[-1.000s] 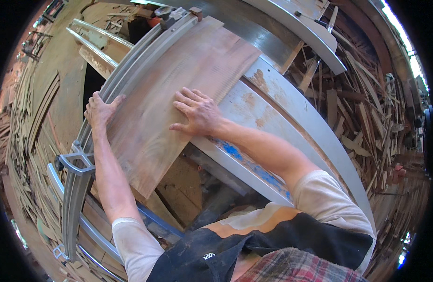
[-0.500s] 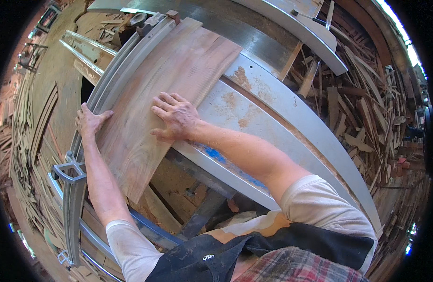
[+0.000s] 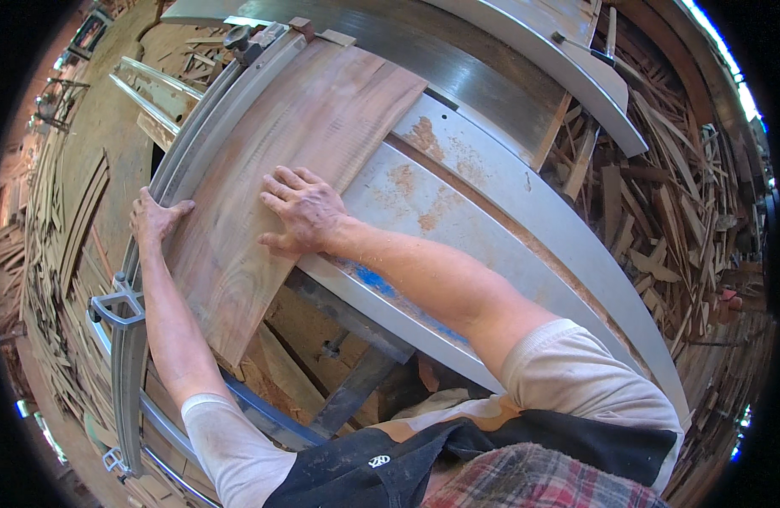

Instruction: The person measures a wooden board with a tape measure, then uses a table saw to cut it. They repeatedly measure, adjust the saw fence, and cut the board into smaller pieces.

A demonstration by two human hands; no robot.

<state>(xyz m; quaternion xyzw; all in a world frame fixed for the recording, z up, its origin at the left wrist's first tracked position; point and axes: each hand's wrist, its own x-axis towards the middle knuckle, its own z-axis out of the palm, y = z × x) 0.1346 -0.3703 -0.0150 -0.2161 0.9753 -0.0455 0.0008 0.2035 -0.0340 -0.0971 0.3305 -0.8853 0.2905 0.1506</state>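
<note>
A wide brown wooden board (image 3: 271, 152) with a wavy grain lies flat on the metal saw table (image 3: 407, 203), its long left side along a grey metal fence (image 3: 229, 102). My left hand (image 3: 156, 215) grips the fence, fingers over its outer side and thumb reaching toward the board's edge. Palm down, my right hand (image 3: 301, 210) presses on the board near its right edge with the fingers spread. At the board's far end lies a small pale wood strip (image 3: 336, 37). The near end of the board overhangs the table.
A clamp-like metal stop (image 3: 117, 303) sits on the fence near my left forearm. A long curved-looking metal rail (image 3: 576, 85) stands beyond the table. Heaps of wood offcuts (image 3: 652, 195) fill the right side, and more scrap strips (image 3: 55, 254) cover the floor at left.
The view has shifted slightly. A narrow gap now shows between the board's far end and the small strip. Both hands keep their places on the fence and the board.
</note>
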